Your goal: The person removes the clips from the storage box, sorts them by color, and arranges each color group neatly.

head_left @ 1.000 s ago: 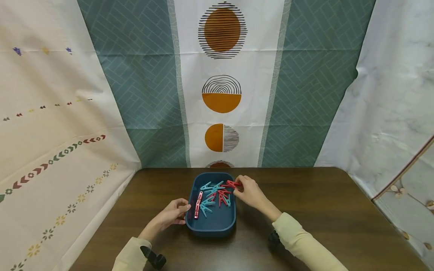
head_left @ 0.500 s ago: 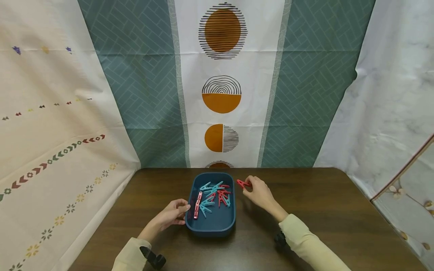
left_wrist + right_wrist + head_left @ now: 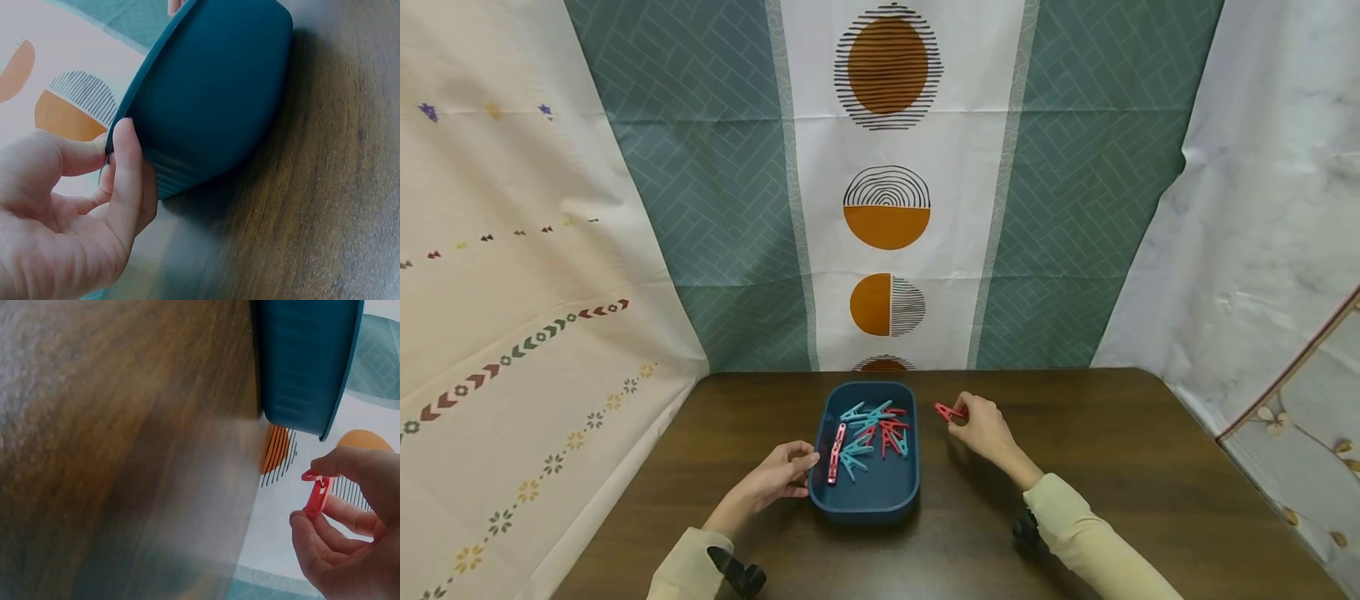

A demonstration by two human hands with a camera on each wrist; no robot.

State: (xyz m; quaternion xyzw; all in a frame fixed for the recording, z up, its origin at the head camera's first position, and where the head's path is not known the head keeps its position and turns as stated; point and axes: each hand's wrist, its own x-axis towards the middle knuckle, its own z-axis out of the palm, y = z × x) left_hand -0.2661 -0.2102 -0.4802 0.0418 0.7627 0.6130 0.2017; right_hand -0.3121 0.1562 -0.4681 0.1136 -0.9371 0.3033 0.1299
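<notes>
Head view: red clothespin (image 3: 946, 412) pinched between thumb and fingertips of right hand (image 3: 983, 429), held above the wooden table (image 3: 1112, 467) just right of the blue tray (image 3: 865, 500). Left hand (image 3: 778, 473) grips the tray's left rim, thumb over the edge. Remaining red and teal pins (image 3: 868, 433) lie tangled in the tray. Judgement: keep the pinch near the peg's middle and the tray steadied. No brand, label or legible writing visible.
</notes>
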